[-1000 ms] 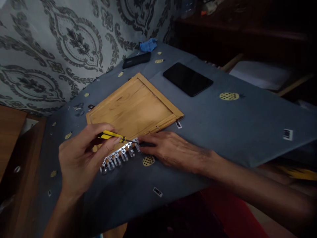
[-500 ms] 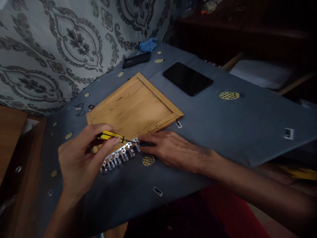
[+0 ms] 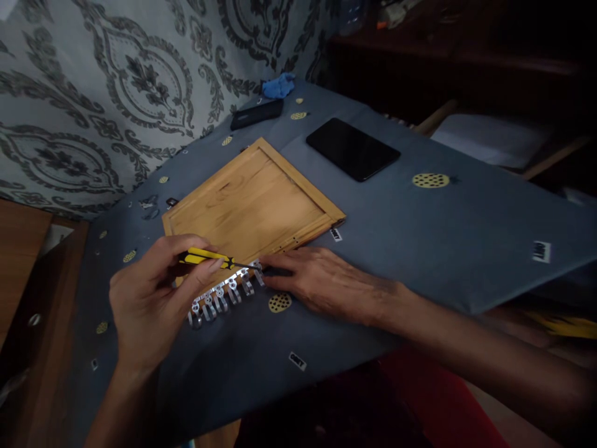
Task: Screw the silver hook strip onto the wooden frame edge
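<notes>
My left hand [image 3: 156, 292] is closed round the yellow and black handle of a small screwdriver [image 3: 209, 257]. The shaft points right, and its tip meets the right end of a silver metal hook rail [image 3: 226, 291]. Several curved hooks hang from this rail along the near edge of a wooden panel [image 3: 247, 199] with a raised frame. At the rail's right end, my right hand [image 3: 321, 280] pinches the last hook between thumb and fingers. Something dark shows between them; whether it is an object or shadow I cannot tell.
A black phone [image 3: 353, 149] lies right of the panel on the grey pineapple-print tablecloth [image 3: 420, 242]. Farther back are a dark case [image 3: 257, 115] and a crumpled blue item [image 3: 278, 86]. Small metal pieces [image 3: 149, 206] lie left, near the patterned wall [image 3: 140, 81].
The screwdriver handle has turned slightly in my left fingers, its tip staying at the rail's right end. My right hand, the rail and the panel look unmoved.
</notes>
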The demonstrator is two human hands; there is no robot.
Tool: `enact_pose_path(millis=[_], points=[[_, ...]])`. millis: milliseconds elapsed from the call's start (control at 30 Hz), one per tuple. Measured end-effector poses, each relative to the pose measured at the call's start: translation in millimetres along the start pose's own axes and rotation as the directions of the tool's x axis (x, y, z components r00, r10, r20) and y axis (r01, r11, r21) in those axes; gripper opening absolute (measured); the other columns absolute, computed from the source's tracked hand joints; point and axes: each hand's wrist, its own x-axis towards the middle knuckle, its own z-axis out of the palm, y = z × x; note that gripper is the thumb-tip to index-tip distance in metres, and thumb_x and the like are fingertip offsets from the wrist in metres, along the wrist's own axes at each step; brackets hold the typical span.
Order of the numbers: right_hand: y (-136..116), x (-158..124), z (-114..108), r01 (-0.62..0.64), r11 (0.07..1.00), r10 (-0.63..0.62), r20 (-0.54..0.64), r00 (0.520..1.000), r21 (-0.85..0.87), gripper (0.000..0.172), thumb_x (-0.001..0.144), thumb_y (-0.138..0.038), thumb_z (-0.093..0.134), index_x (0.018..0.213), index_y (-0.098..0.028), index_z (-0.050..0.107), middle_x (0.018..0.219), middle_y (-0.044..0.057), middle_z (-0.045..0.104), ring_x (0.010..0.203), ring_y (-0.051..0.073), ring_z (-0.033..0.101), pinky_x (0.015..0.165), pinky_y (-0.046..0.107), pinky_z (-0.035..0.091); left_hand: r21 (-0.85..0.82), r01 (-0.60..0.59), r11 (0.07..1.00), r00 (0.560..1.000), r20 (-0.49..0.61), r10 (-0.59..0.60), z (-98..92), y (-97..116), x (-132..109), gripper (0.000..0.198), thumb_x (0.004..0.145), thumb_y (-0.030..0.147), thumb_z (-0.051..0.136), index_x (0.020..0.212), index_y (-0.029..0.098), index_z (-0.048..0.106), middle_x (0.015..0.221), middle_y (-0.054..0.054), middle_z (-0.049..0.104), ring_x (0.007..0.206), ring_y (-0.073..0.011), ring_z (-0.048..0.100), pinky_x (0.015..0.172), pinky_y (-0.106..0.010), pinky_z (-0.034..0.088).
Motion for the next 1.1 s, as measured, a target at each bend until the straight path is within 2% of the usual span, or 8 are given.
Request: enact_pose_path(millis=[200, 400, 733, 1100], points=[[0.8, -1.6, 0.5, 0.007, 1.000, -0.007, -0.010, 1.000, -0.007, 0.044, 0.082, 0.002, 0.062, 0.120, -0.019, 0.065, 0.140, 0.011, 0.060, 0.116, 0.024, 0.065, 0.093, 0.039, 0.057, -0.029, 0.016, 0.999, 1.000, 0.007, -0.016, -2.3, -0.1, -2.1, 0.015, 0.084, 0.023, 0.077, 0.096, 0.031, 0.073, 0.092, 0.006, 0.074, 0.078, -0.0122, 0.072, 0.067, -0.023, 0.064], [0.7, -1.7, 2.7, 0.026, 1.000, -0.027, -0.048, 0.999, -0.010, 0.040, 0.083, 0.000, 0.063, 0.119, -0.018, 0.066, 0.139, 0.012, 0.061, 0.115, 0.026, 0.066, 0.092, 0.040, 0.057, 0.046, -0.019, 0.999, 1.000, 0.026, 0.017, -5.1, -2.1, -5.2, 0.016, 0.084, 0.028, 0.078, 0.098, 0.032, 0.072, 0.093, 0.008, 0.075, 0.077, -0.0120, 0.072, 0.061, -0.025, 0.058], [0.8, -0.8, 1.8, 0.015, 1.000, -0.015, -0.024, 1.000, -0.006, 0.044, 0.083, 0.000, 0.063, 0.122, -0.019, 0.066, 0.140, 0.011, 0.060, 0.117, 0.024, 0.064, 0.095, 0.039, 0.056, 0.106, -0.114, 0.988, 0.993, 0.034, 0.111, -4.8, 0.0, -1.1, 0.012, 0.089, 0.029, 0.072, 0.101, 0.032, 0.072, 0.087, 0.006, 0.072, 0.071, -0.0121, 0.067, 0.062, -0.027, 0.055], [0.3, -0.5, 1.4, 0.004, 1.000, -0.004, -0.024, 1.000, -0.015, 0.042, 0.082, -0.001, 0.065, 0.120, -0.018, 0.067, 0.141, 0.011, 0.061, 0.116, 0.027, 0.066, 0.094, 0.041, 0.058, 0.186, -0.199, 0.962, 0.978, 0.096, 0.184, -9.8, 7.0, 7.4, 0.014, 0.092, 0.025, 0.068, 0.103, 0.031, 0.072, 0.092, 0.007, 0.075, 0.081, -0.0132, 0.071, 0.075, -0.026, 0.059]])
